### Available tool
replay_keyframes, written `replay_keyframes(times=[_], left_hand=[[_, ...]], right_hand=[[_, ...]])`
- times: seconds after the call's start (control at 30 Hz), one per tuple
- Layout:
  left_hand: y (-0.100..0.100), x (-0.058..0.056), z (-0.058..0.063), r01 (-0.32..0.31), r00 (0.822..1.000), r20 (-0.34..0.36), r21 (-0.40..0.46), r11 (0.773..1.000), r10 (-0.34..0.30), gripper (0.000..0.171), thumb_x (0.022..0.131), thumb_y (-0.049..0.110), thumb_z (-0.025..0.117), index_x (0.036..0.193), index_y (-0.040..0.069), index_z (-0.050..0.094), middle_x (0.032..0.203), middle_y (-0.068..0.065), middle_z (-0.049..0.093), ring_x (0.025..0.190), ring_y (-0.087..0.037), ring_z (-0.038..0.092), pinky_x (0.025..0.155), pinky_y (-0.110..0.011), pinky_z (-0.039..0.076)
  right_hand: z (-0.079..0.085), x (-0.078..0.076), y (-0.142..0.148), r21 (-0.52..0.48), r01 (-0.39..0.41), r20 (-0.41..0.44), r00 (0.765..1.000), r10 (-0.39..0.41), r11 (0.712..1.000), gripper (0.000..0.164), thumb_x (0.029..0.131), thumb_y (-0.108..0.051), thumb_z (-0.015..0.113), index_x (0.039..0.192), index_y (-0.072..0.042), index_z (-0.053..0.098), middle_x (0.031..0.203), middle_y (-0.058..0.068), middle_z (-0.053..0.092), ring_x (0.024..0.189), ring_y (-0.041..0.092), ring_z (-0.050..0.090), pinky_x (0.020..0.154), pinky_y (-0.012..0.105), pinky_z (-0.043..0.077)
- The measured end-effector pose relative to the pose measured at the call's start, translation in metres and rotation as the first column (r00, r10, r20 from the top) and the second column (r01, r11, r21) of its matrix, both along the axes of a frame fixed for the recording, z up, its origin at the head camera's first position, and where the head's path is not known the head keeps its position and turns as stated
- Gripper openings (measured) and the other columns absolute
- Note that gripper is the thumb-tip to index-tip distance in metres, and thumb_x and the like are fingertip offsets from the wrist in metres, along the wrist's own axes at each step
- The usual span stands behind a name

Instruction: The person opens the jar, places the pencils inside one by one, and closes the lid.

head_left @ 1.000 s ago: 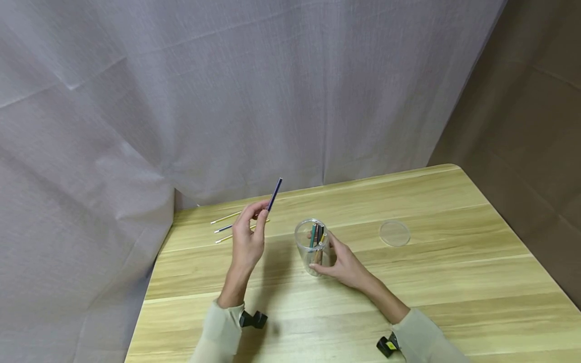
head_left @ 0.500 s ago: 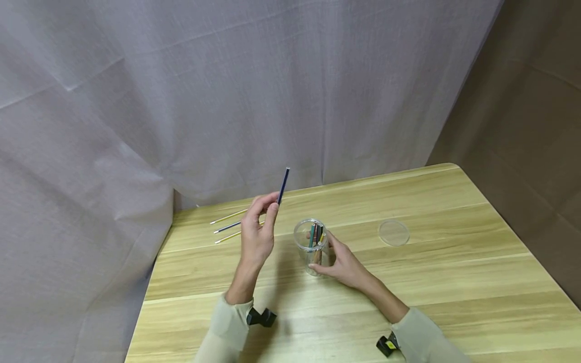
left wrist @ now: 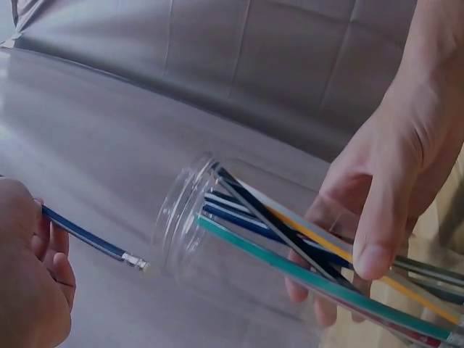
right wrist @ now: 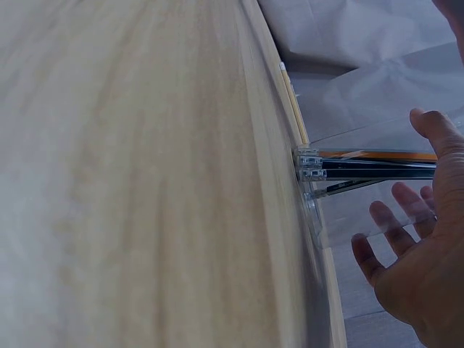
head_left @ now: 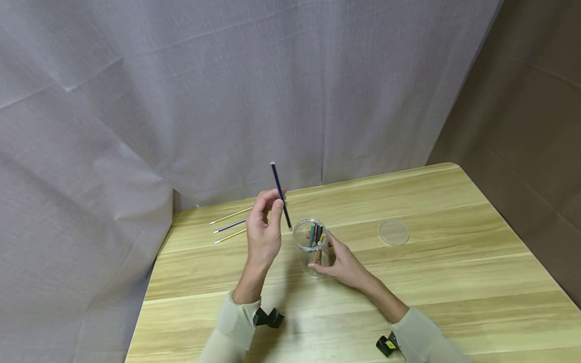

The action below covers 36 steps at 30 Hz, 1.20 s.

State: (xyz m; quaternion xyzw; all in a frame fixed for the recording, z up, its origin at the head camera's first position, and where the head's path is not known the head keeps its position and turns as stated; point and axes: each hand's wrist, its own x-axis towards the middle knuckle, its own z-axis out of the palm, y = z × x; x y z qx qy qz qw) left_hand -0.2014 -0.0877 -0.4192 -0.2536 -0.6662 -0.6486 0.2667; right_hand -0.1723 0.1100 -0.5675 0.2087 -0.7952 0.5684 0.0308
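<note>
My left hand (head_left: 264,233) pinches a dark blue pencil (head_left: 278,182) between thumb and fingers, just left of the jar's mouth. The pencil leans steeply; its lower end, with a metal ferrule and pale eraser in the left wrist view, points toward the opening, apart from the rim. The clear jar (head_left: 301,246) stands on the table with my right hand (head_left: 343,263) curled round its right side. Inside lean several pencils (left wrist: 290,270), among them teal, dark and yellow ones. The held pencil (left wrist: 87,236) is partly hidden by my left hand in the left wrist view.
Left of my left hand, two yellow pencils (head_left: 230,236) and a dark blue pencil (head_left: 230,226) lie on the wood-grain table (head_left: 454,272), partly hidden by the hand. A clear round lid (head_left: 394,233) lies to the right. A grey curtain (head_left: 254,101) hangs behind.
My left hand has moved right toward the jar, and the pencil has swung from leaning right to leaning left, its lower end now showing. My right hand and the jar have stayed put.
</note>
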Motion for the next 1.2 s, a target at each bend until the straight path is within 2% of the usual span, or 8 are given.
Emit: replay_keyframes(times=[0.23, 0.47, 0.67, 0.87, 1.07, 1.2], left_hand=[[0.004, 0.006, 0.002, 0.007, 1.000, 0.015, 0.022, 1.000, -0.007, 0.014, 0.100, -0.010, 0.064, 0.113, -0.013, 0.065, 0.102, -0.025, 0.066, 0.092, -0.012, 0.062, 0.083, -0.023, 0.051], [0.006, 0.009, 0.001, 0.022, 1.000, 0.016, 0.028, 0.999, -0.023, 0.014, 0.100, -0.009, 0.065, 0.113, -0.012, 0.064, 0.098, -0.019, 0.065, 0.090, -0.014, 0.061, 0.083, -0.024, 0.051], [0.007, 0.009, -0.010, 0.019, 0.999, 0.041, -0.052, 0.998, -0.017, 0.012, 0.101, -0.005, 0.066, 0.113, -0.007, 0.065, 0.098, -0.015, 0.071, 0.086, -0.015, 0.062, 0.078, -0.023, 0.049], [0.005, 0.009, -0.021, 0.064, 0.996, 0.070, -0.156, 0.986, -0.053, 0.016, 0.102, -0.003, 0.065, 0.117, -0.002, 0.063, 0.100, -0.013, 0.077, 0.085, -0.022, 0.067, 0.076, -0.023, 0.049], [0.005, 0.010, -0.027, 0.092, 0.994, 0.084, -0.207, 0.974, -0.076, 0.024, 0.101, -0.004, 0.065, 0.124, -0.001, 0.060, 0.101, -0.012, 0.077, 0.085, -0.027, 0.070, 0.076, -0.024, 0.049], [0.005, 0.010, -0.028, 0.091, 0.994, 0.086, -0.242, 0.966, -0.073, 0.027, 0.101, -0.002, 0.067, 0.128, 0.002, 0.060, 0.102, -0.010, 0.077, 0.085, -0.026, 0.070, 0.075, -0.028, 0.049]], right_hand=[[0.000, 0.001, 0.000, -0.003, -0.002, -0.005, 1.000, 0.002, 1.000, 0.097, 0.087, -0.025, 0.090, 0.165, -0.009, 0.034, 0.150, 0.013, 0.060, 0.139, 0.034, 0.054, 0.116, 0.059, 0.039], [0.001, 0.001, 0.000, -0.018, -0.011, -0.018, 1.000, 0.011, 1.000, 0.095, 0.088, -0.024, 0.090, 0.165, -0.012, 0.035, 0.150, 0.012, 0.061, 0.139, 0.031, 0.054, 0.117, 0.059, 0.038], [0.001, 0.001, -0.001, -0.018, -0.016, -0.011, 1.000, 0.016, 1.000, 0.095, 0.088, -0.024, 0.090, 0.164, -0.011, 0.035, 0.150, 0.012, 0.061, 0.141, 0.031, 0.052, 0.119, 0.058, 0.035], [0.001, 0.001, -0.002, -0.006, -0.001, 0.002, 1.000, 0.001, 1.000, 0.098, 0.086, -0.024, 0.091, 0.164, -0.008, 0.035, 0.145, 0.011, 0.063, 0.139, 0.032, 0.054, 0.119, 0.058, 0.035], [0.000, 0.001, -0.001, -0.013, -0.003, -0.001, 1.000, 0.003, 1.000, 0.098, 0.085, -0.023, 0.091, 0.164, -0.008, 0.035, 0.149, 0.013, 0.061, 0.141, 0.034, 0.052, 0.118, 0.059, 0.035], [-0.001, 0.001, -0.001, -0.011, -0.002, -0.002, 1.000, 0.002, 1.000, 0.098, 0.085, -0.024, 0.091, 0.164, -0.007, 0.034, 0.152, 0.015, 0.058, 0.143, 0.035, 0.050, 0.119, 0.059, 0.034]])
